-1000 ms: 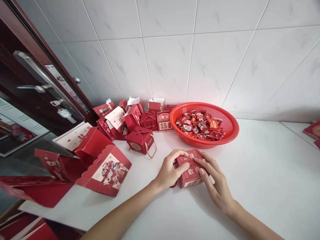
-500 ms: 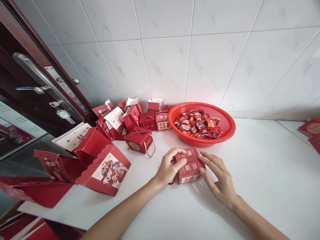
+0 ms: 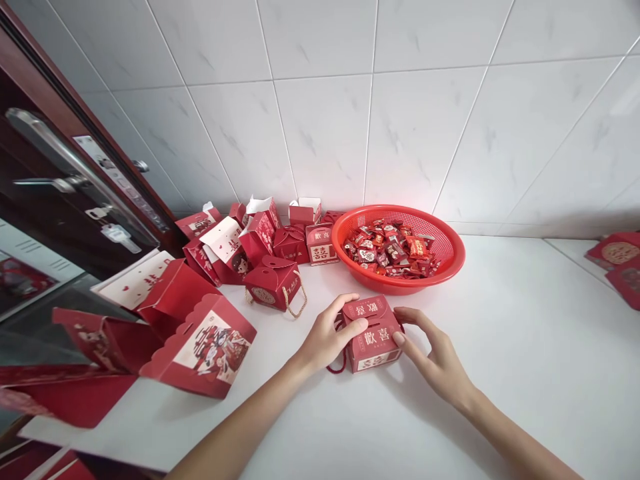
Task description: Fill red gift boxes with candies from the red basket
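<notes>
A small red gift box (image 3: 376,347) with pale lettering on its closed top flaps sits on the white table before me. My left hand (image 3: 331,333) grips its left side, the thumb pressing on the lid by the flap slit and the fingers behind. On the right side, my right hand (image 3: 436,353) holds the box with its thumb at the top edge and fingers curled round the far corner. A dark red cord (image 3: 338,367) loops out at the left of the box, partly under my left hand.
Behind the box stands a red plastic basket (image 3: 453,270) of wrapped candies (image 3: 393,252). A closed gift box with rope handles (image 3: 270,283) and several other red boxes stand to the left. An open scalloped box (image 3: 210,347) is nearer. More red packaging (image 3: 625,260) lies far right.
My right hand's fingers, earlier stretched along the lid's right edge, have curled down round the box's side. My left hand keeps its hold. The view has turned slightly right.
</notes>
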Motion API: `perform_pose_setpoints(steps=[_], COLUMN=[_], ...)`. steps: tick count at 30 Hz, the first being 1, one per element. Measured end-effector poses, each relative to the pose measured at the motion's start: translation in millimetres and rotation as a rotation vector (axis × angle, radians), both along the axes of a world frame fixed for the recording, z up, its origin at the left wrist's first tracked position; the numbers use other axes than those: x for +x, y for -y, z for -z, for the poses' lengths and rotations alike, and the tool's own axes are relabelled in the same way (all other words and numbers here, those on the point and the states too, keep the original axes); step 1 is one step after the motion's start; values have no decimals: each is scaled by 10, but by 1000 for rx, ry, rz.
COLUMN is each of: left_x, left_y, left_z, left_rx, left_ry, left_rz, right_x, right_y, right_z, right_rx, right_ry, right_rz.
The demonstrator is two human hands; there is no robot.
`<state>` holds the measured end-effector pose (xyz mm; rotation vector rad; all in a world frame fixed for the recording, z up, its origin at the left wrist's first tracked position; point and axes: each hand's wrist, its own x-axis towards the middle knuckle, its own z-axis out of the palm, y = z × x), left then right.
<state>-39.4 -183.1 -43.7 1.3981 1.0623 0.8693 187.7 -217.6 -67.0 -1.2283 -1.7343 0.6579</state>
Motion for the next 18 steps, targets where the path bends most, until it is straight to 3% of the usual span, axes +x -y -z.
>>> perform_pose_setpoints(steps=[2,8,13,18], left_x=[-44,-141,-118,42], left_y=[-28,-76,-19,79], left_z=[-41,-91,-88,28], left_rx=[6,45,92,201], left_ry=[2,-10,49,17], left_rz=[56,48,152,92], right_x=[-4,-18,-48,-160], right_y=[11,34,106,284], right_z=[-14,-24,-75,-144], right_rx=[55,228,555,757], right_ry=[26,83,238,465], right_rz=[33,78,146,-14])
